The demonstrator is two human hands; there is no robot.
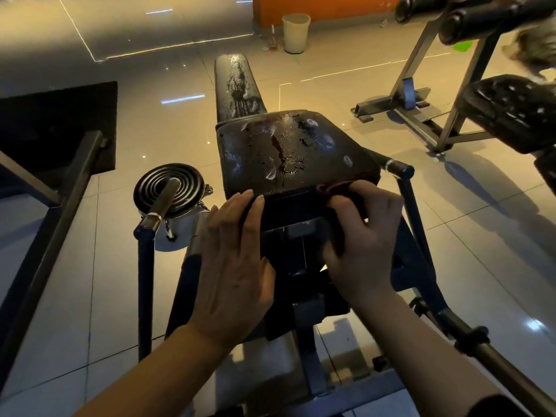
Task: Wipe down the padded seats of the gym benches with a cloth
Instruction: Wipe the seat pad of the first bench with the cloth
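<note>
A dark, folded cloth (337, 188) is held at the near front edge of the black padded vinyl seat (294, 145), which is beaded all over with droplets and foam patches; the long black backrest pad (237, 85) beyond it is wet as well. The cloth is gripped by the right hand (361, 236), whose fingers are curled round it with the thumb tucked beneath, so that the fabric is pressed against the seat's lip where liquid would run off. The left hand (237, 260) is laid flat against the seat's near left corner, fingers straight and close together, apparently to steady the pad against the wiping pressure. The seat top is judged not yet wiped. A black round weight plate (168, 188) is kept on its peg to the left, and a pale plastic bin (296, 33) stands far off on the tiled floor (451, 236).
</note>
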